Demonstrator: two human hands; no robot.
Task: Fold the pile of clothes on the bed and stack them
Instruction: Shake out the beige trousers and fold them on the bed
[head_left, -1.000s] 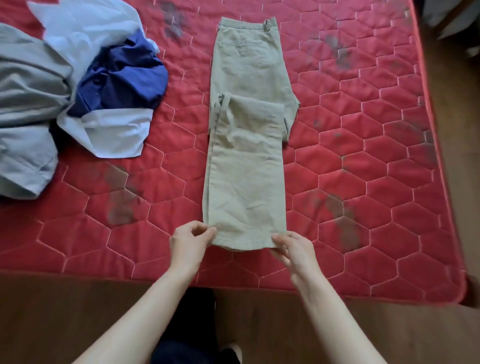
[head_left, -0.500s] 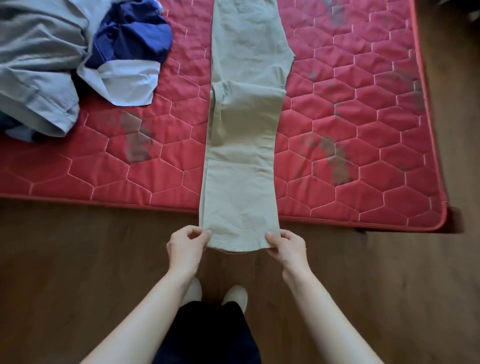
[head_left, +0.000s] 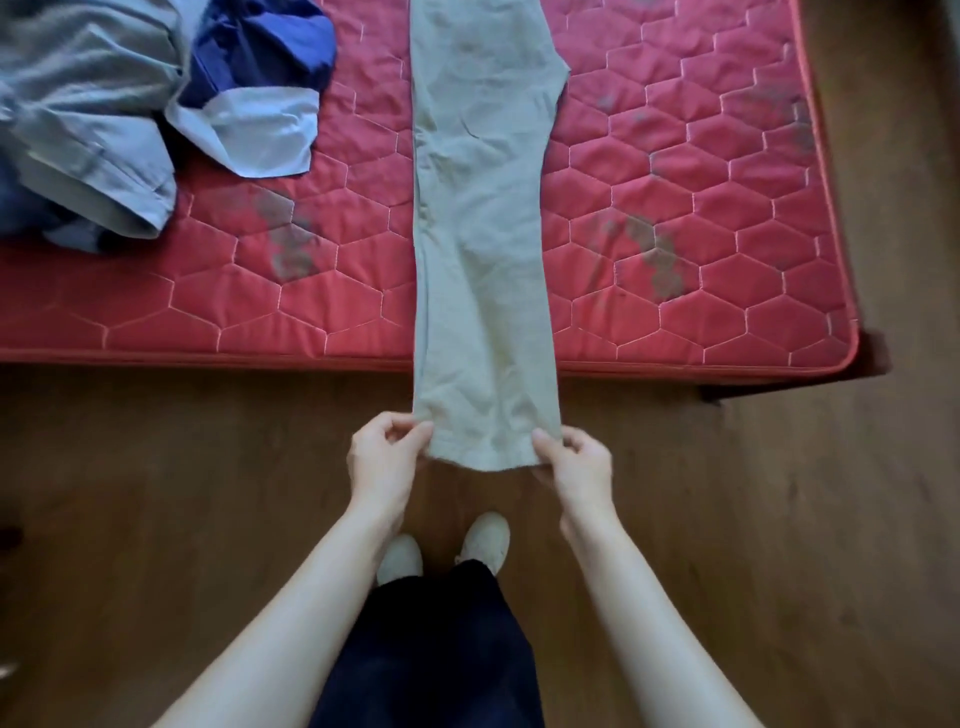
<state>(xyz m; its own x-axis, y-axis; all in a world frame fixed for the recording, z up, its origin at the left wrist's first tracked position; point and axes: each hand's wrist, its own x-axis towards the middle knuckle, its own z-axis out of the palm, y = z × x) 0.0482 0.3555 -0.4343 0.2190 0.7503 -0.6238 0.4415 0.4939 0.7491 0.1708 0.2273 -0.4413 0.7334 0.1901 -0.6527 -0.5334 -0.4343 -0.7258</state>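
We have the khaki trousers (head_left: 480, 218) lying lengthwise on the red mattress (head_left: 727, 234), with the leg ends hanging past its near edge over the wooden floor (head_left: 779, 519). Our left hand (head_left: 384, 457) pinches the left hem corner and our right hand (head_left: 576, 460) pinches the right one, fingers curled on the cloth. To fold well, we should keep both corners level and the cloth taut, then carry the hem up toward the waist. The unfolded pile (head_left: 104, 119) waits at the far left, well apart.
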